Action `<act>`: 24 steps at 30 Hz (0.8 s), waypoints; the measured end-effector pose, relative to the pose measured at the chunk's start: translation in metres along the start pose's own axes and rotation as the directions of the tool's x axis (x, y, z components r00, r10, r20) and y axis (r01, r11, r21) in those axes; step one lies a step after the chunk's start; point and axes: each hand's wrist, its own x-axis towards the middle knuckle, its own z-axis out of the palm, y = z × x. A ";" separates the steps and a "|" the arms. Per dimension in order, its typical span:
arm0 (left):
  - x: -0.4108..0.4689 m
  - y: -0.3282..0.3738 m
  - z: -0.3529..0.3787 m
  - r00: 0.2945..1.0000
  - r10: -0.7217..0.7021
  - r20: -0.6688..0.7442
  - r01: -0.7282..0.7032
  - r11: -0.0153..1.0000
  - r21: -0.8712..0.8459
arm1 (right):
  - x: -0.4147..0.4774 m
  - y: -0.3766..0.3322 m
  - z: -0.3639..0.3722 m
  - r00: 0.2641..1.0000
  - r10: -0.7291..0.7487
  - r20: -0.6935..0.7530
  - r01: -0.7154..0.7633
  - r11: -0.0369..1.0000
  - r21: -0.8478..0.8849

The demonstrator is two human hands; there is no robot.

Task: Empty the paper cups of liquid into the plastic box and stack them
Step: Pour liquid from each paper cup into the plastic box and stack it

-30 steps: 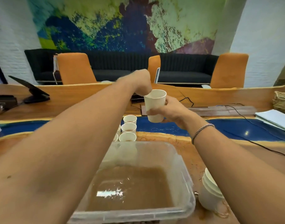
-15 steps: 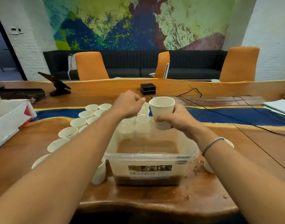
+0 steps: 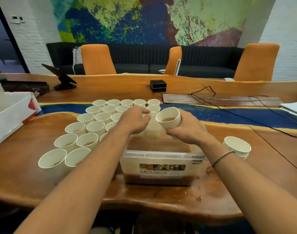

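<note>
My right hand [image 3: 186, 130] grips a white paper cup [image 3: 169, 119] with brown liquid in it, tilted a little toward me over the far edge of the clear plastic box [image 3: 161, 168]. The box is labelled MEGABOX and holds brown liquid. My left hand [image 3: 134, 121] hovers just left of that cup with its fingers curled, and I see nothing in them. Several filled paper cups [image 3: 87, 141] stand in rows to the left of the box and behind it. A short stack of empty cups [image 3: 237, 146] sits to the right of the box, behind my right wrist.
A white carton [image 3: 9, 115] lies at the left table edge. A small black box [image 3: 158, 85], a tablet on a stand [image 3: 63, 78], black cables [image 3: 245, 115] and papers [image 3: 294, 107] are further back. Brown droplets [image 3: 197, 197] spot the wood near me.
The view has pulled back and down, bringing the rows of cups into sight. Both hands have come nearer to the box, and the held cup now tilts toward me.
</note>
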 end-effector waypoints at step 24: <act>-0.003 -0.004 0.001 0.999 -0.001 0.032 0.001 1.000 -0.020 | -0.016 -0.008 -0.002 0.993 -0.077 -0.085 0.052 0.963 -0.265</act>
